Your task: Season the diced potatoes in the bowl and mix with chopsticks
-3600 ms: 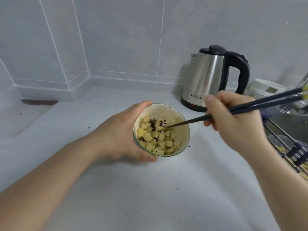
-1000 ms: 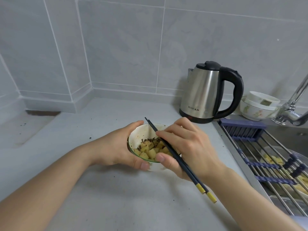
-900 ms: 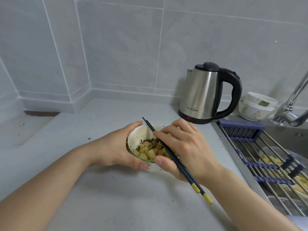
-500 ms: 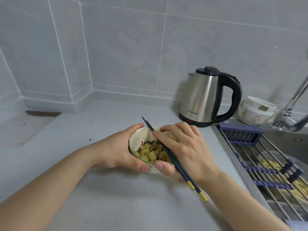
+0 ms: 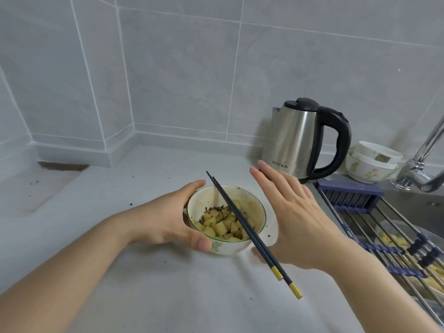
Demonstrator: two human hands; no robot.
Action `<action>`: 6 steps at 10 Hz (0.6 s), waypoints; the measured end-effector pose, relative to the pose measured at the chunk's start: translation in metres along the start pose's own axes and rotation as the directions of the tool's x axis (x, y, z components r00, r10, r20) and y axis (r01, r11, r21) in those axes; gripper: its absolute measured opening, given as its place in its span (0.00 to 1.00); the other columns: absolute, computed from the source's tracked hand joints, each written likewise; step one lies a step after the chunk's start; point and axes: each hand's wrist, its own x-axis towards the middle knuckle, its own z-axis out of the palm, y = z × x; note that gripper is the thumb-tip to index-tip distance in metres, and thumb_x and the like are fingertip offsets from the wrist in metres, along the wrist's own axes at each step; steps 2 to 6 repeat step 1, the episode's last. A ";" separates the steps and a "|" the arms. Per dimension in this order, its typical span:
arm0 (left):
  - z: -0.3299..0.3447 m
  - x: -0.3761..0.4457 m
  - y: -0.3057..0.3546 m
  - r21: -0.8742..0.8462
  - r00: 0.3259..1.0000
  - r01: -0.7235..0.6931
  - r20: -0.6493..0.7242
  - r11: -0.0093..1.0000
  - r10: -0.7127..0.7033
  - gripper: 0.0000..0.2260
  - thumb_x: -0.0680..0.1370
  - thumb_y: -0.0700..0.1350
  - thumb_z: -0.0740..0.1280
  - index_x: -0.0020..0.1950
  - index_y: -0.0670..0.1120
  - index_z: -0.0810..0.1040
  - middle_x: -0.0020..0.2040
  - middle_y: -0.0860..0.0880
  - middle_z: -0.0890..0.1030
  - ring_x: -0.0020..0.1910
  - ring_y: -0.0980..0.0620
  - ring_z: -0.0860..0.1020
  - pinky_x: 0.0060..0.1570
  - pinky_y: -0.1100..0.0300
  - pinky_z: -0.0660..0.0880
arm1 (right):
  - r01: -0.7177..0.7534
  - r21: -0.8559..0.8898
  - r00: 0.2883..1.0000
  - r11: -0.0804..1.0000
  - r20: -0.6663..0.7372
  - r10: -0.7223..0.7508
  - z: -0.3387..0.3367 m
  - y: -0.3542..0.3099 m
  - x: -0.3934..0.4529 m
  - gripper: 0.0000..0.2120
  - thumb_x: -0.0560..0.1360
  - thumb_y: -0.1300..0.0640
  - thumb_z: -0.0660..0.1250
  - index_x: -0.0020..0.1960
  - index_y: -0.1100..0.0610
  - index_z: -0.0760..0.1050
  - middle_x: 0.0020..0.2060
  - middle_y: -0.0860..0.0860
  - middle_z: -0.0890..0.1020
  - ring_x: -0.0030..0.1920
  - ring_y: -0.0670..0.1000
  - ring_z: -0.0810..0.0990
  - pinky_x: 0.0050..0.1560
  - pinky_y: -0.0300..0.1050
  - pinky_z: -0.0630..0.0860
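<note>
A small white bowl (image 5: 257, 207) with a green rim stands on the grey counter (image 5: 144, 284). It holds diced potatoes (image 5: 219, 227) with dark seasoning flecks on them. A pair of dark chopsticks (image 5: 249, 233) with yellow ends lies across the bowl's rim, ends pointing toward me. My left hand (image 5: 168, 217) grips the bowl's left side, thumb at the near rim. My right hand (image 5: 295, 212) hovers just right of the bowl with fingers straight, holding nothing.
A steel electric kettle (image 5: 300, 140) with a black handle stands behind the bowl. To the right are stacked white bowls (image 5: 372, 164), a faucet (image 5: 422, 164) and a sink with a roll-up drying rack (image 5: 374, 224). Tiled walls close the back and left.
My right hand laid the chopsticks across the bowl's rim, let go and drew away to the right with fingers straight. The left hand kept its hold on the bowl.
</note>
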 end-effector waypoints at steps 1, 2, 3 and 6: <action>-0.004 -0.005 0.003 0.032 1.000 -0.014 -0.004 0.999 0.014 0.69 0.45 0.76 0.77 0.81 0.56 0.54 0.70 0.65 0.73 0.65 0.69 0.75 0.61 0.71 0.72 | -0.174 -0.091 0.978 0.980 0.100 0.183 -0.014 0.012 -0.011 0.55 0.72 0.40 0.73 0.83 0.43 0.36 0.82 0.42 0.39 0.82 0.50 0.45 0.81 0.50 0.51; -0.004 -0.005 0.003 0.032 1.000 -0.014 -0.004 0.999 0.014 0.69 0.45 0.76 0.77 0.81 0.56 0.54 0.70 0.65 0.73 0.65 0.69 0.75 0.61 0.71 0.72 | -0.174 -0.091 0.978 0.980 0.100 0.183 -0.014 0.012 -0.011 0.55 0.72 0.40 0.73 0.83 0.43 0.36 0.82 0.42 0.39 0.82 0.50 0.45 0.81 0.50 0.51; -0.004 -0.005 0.003 0.032 1.000 -0.014 -0.004 0.999 0.014 0.69 0.45 0.76 0.77 0.81 0.56 0.54 0.70 0.65 0.73 0.65 0.69 0.75 0.61 0.71 0.72 | -0.174 -0.091 0.978 0.980 0.100 0.183 -0.014 0.012 -0.011 0.55 0.72 0.40 0.73 0.83 0.43 0.36 0.82 0.42 0.39 0.82 0.50 0.45 0.81 0.50 0.51; -0.004 -0.005 0.003 0.032 1.000 -0.014 -0.004 0.999 0.014 0.69 0.45 0.76 0.77 0.81 0.56 0.54 0.70 0.65 0.73 0.65 0.69 0.75 0.61 0.71 0.72 | -0.174 -0.091 0.978 0.980 0.100 0.183 -0.014 0.012 -0.011 0.55 0.72 0.40 0.73 0.83 0.43 0.36 0.82 0.42 0.39 0.82 0.50 0.45 0.81 0.50 0.51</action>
